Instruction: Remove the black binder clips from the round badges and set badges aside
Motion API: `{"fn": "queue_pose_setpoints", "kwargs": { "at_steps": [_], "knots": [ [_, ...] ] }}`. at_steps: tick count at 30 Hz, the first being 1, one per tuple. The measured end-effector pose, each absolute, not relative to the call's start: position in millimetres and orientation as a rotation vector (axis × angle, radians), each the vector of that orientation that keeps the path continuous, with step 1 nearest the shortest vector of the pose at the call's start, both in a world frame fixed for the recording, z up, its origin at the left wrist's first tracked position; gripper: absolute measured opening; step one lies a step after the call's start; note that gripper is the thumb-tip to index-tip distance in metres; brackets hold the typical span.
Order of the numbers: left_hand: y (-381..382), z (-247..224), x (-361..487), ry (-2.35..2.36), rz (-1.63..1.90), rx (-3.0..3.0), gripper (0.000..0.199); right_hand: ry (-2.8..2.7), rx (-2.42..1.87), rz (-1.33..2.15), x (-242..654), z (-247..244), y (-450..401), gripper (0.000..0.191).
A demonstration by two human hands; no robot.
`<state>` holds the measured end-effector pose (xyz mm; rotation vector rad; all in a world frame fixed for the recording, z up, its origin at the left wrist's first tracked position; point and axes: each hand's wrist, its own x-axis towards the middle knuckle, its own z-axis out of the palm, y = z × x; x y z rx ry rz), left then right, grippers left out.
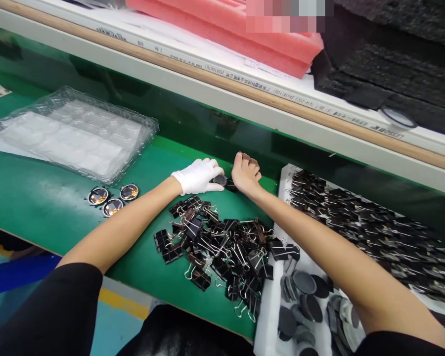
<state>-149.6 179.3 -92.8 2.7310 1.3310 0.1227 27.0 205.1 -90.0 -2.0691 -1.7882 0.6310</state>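
Observation:
My left hand (200, 176), in a white glove, has its fingertips closed around a small round grey disc (219, 180) near the back of the green table. Just right of it is my bare right hand (245, 174), its fingers curled, beside a black clip (230, 185) that touches the disc's right side. Whether the right fingers grip anything is hidden by the hand itself. Below both hands lies a heap of black binder clips (222, 247) with silver wire handles.
Three round parts (113, 207) lie left of my left forearm, near a clear plastic tray (111, 170). At right, a white foam box (261, 341) holds grey discs (304, 283); rows of clipped pieces (356, 222) lie behind. Pink foam (222, 24) rests on the ledge (170, 74).

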Motion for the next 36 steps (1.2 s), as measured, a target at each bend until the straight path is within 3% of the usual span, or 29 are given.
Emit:
{"fn": "queue_pose_setpoints", "kwargs": {
  "at_steps": [4,20,36],
  "knots": [
    [180,-90,-151,1.313,0.100,2.727,0.050,-1.826,-1.955,0.632,36,-99,203,0.074],
    [185,-91,-138,1.230,0.069,2.767,0.050,-1.889,-1.865,0.449,47,-116,196,0.064],
    [179,-94,-131,1.244,0.129,2.758,0.051,-1.930,-1.935,0.549,42,-93,201,0.064]
  ]
}}
